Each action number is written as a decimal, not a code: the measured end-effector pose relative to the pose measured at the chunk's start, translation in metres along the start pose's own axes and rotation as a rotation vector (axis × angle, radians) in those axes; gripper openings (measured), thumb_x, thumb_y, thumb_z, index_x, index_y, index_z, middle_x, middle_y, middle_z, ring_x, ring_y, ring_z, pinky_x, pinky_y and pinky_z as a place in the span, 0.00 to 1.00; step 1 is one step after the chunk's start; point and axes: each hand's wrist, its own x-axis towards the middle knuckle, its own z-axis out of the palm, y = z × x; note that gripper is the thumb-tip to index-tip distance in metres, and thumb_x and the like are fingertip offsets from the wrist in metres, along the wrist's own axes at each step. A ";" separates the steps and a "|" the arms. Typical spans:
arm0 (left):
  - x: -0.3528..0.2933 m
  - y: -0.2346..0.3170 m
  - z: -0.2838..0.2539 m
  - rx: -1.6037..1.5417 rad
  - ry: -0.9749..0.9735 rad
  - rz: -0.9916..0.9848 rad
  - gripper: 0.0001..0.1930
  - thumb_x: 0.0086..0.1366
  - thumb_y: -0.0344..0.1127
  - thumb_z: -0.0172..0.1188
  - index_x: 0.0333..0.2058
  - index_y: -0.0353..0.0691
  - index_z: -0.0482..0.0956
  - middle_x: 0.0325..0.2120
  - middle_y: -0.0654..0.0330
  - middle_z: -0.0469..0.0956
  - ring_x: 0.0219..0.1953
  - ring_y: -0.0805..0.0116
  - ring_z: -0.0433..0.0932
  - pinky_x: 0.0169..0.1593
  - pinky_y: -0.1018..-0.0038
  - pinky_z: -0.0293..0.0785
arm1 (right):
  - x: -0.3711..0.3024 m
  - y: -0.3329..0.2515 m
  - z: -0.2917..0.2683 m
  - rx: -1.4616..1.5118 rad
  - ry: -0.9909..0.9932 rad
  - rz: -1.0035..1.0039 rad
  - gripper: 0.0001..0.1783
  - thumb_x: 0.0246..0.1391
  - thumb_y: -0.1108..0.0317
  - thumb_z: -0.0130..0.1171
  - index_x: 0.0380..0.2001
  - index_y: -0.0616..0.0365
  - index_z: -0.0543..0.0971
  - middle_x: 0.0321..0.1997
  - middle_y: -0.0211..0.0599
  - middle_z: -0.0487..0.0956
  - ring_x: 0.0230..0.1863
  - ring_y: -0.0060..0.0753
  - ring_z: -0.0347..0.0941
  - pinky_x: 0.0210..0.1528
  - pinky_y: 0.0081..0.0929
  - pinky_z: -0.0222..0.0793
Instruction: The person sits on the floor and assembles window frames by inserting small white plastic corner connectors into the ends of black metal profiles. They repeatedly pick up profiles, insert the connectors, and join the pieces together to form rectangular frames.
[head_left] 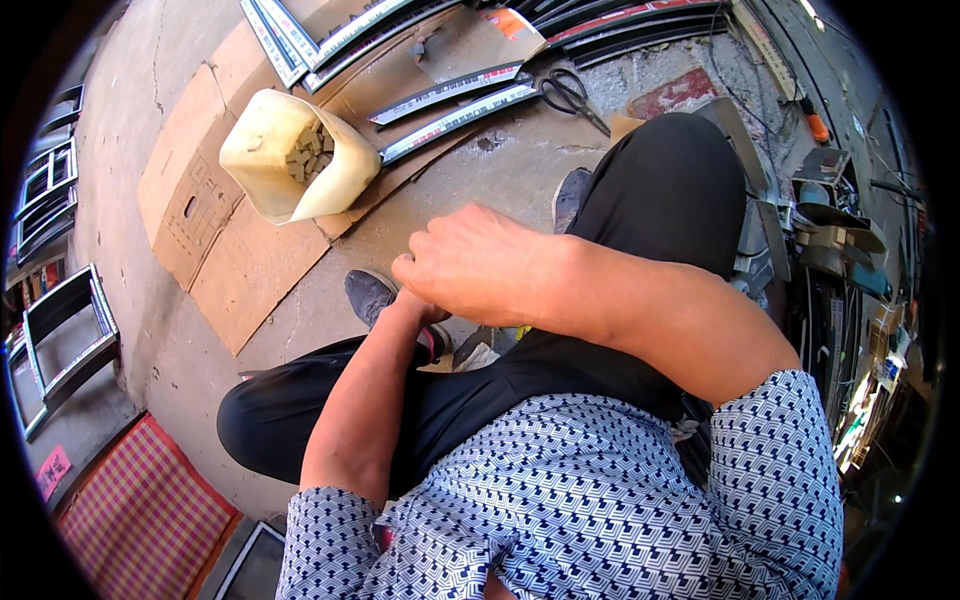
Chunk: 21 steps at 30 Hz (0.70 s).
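My right hand (478,258) lies across the front of my left hand (428,308), above my lap. The right fingers are curled in, and whatever they grip is hidden beneath them. Of the left hand only the wrist side and a little of the palm show, as the right hand covers its fingers. Just beyond the hands stands a cut-open, cream plastic jug (345,170) with several small tan blocks (310,155) inside. To its right, two profile strips (455,122) with printed film lie on cardboard (255,265), close to black-handled scissors (565,92).
More profile strips (285,45) are at the far side. Framed pieces (65,320) stand along the left, near a red checked cloth (150,510). Tools and scrap clutter the right, including an orange-handled tool (815,122). My shoe (370,295) is below the jug.
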 end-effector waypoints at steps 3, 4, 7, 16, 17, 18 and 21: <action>-0.002 0.008 -0.018 -0.049 0.013 -0.068 0.24 0.70 0.49 0.56 0.59 0.42 0.78 0.53 0.46 0.82 0.55 0.46 0.80 0.57 0.56 0.75 | -0.005 -0.003 -0.002 0.011 0.012 -0.008 0.13 0.51 0.71 0.65 0.41 0.59 0.79 0.40 0.44 0.83 0.44 0.46 0.83 0.42 0.42 0.79; -0.003 0.012 -0.026 -0.069 0.017 -0.106 0.24 0.70 0.49 0.57 0.59 0.42 0.78 0.53 0.46 0.82 0.55 0.46 0.80 0.57 0.56 0.75 | -0.008 -0.003 -0.002 0.017 0.021 -0.008 0.13 0.51 0.71 0.65 0.41 0.59 0.79 0.40 0.44 0.83 0.44 0.45 0.83 0.42 0.41 0.79; -0.002 0.017 -0.046 -0.157 0.033 -0.214 0.24 0.69 0.49 0.58 0.58 0.41 0.78 0.52 0.46 0.82 0.54 0.46 0.81 0.57 0.56 0.76 | -0.012 -0.003 0.001 0.041 0.053 -0.014 0.14 0.50 0.71 0.65 0.41 0.60 0.78 0.40 0.43 0.83 0.43 0.44 0.83 0.42 0.40 0.79; 0.063 -0.030 -0.055 -0.129 0.474 -0.138 0.26 0.68 0.48 0.59 0.60 0.38 0.75 0.54 0.44 0.80 0.55 0.43 0.79 0.59 0.56 0.75 | -0.024 -0.016 -0.002 -0.032 0.085 -0.011 0.10 0.53 0.67 0.60 0.38 0.59 0.77 0.32 0.35 0.80 0.36 0.37 0.81 0.38 0.33 0.77; 0.069 -0.032 -0.062 -0.139 0.463 -0.157 0.26 0.68 0.46 0.60 0.60 0.37 0.75 0.57 0.44 0.77 0.58 0.43 0.76 0.61 0.56 0.73 | -0.025 -0.017 0.001 -0.046 0.094 -0.004 0.10 0.54 0.67 0.58 0.38 0.59 0.77 0.31 0.34 0.79 0.36 0.36 0.80 0.38 0.32 0.75; 0.075 -0.032 -0.067 -0.107 0.502 -0.154 0.26 0.68 0.45 0.60 0.60 0.37 0.75 0.58 0.44 0.76 0.58 0.43 0.75 0.61 0.56 0.73 | -0.026 -0.017 0.001 -0.034 0.099 0.003 0.10 0.54 0.67 0.59 0.38 0.59 0.77 0.31 0.34 0.79 0.37 0.35 0.80 0.38 0.31 0.75; 0.093 -0.033 -0.081 -0.062 0.634 -0.119 0.26 0.65 0.40 0.63 0.60 0.37 0.75 0.59 0.44 0.74 0.61 0.43 0.72 0.62 0.56 0.72 | -0.028 -0.018 0.003 -0.016 0.115 0.030 0.12 0.54 0.66 0.59 0.40 0.61 0.78 0.32 0.34 0.79 0.38 0.34 0.79 0.38 0.30 0.74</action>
